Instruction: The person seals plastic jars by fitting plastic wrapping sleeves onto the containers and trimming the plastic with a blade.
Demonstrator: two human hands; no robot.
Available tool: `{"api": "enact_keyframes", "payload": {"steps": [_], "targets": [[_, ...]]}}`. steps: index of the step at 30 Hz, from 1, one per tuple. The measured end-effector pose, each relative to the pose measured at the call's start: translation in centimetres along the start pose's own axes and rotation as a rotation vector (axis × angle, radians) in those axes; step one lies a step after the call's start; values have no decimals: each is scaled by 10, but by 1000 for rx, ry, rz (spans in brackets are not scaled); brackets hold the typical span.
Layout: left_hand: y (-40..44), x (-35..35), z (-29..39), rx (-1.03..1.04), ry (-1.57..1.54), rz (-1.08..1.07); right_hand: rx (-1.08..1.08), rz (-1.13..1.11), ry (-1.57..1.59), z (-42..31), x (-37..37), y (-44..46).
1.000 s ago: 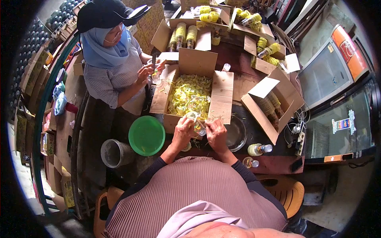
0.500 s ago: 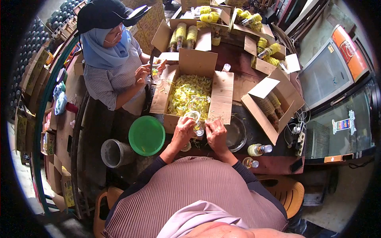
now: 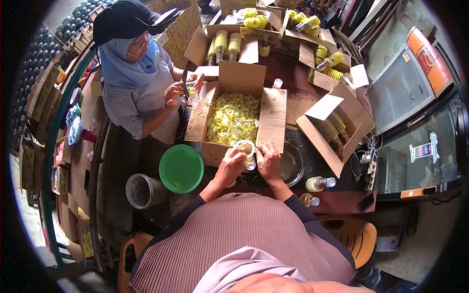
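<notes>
My left hand (image 3: 230, 167) is closed on a clear plastic piece with a pale round rim (image 3: 244, 145), held just over the near edge of an open cardboard box (image 3: 220, 152). Its exact kind is hard to make out. Beside it, the fingers of my right hand (image 3: 269, 161) are pinched together near the clear piece and the box's right flap; whatever they hold is too small to tell. Loose yellow and clear strips (image 3: 233, 117) fill the box.
Across to the left, a co-worker (image 3: 141, 93) handles a clear item. A green basin (image 3: 181, 168) and grey bucket (image 3: 145, 191) stand left. Right are a metal bowl (image 3: 292, 163), a bottle (image 3: 320, 183) and a box of yellow-ringed bottles (image 3: 337, 132).
Both my hands have shifted slightly right with the clear piece, its round rim now sitting lower and closer to my right fingers. The co-worker's hands have moved a little.
</notes>
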State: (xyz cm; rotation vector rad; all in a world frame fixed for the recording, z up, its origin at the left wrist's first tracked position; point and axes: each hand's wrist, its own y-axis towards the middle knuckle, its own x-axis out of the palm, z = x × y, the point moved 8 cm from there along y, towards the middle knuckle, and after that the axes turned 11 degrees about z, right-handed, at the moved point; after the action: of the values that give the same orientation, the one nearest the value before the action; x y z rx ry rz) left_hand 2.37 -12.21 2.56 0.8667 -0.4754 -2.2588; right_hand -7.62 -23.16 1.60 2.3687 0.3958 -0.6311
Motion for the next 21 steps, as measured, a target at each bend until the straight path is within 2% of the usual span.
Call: {"api": "enact_keyframes", "payload": {"steps": [4, 8, 10, 12, 18, 21], "targets": [[2, -7, -14, -46, 21, 25, -171, 97, -23, -28, -22, -5], [1, 1, -7, -18, -8, -29, -197, 63, -81, -25, -16, -5], [-3, 9, 2, 7, -24, -64, -168, 2, -131, -18, -12, 0], [-3, 12, 0, -4, -37, -68, 151, -60, 64, 16, 5, -1], [2, -2, -8, -51, 47, 40, 32, -112, 87, 3, 6, -14], [2, -4, -13, -81, 53, 60, -47, -13, 41, -8, -8, -11]]}}
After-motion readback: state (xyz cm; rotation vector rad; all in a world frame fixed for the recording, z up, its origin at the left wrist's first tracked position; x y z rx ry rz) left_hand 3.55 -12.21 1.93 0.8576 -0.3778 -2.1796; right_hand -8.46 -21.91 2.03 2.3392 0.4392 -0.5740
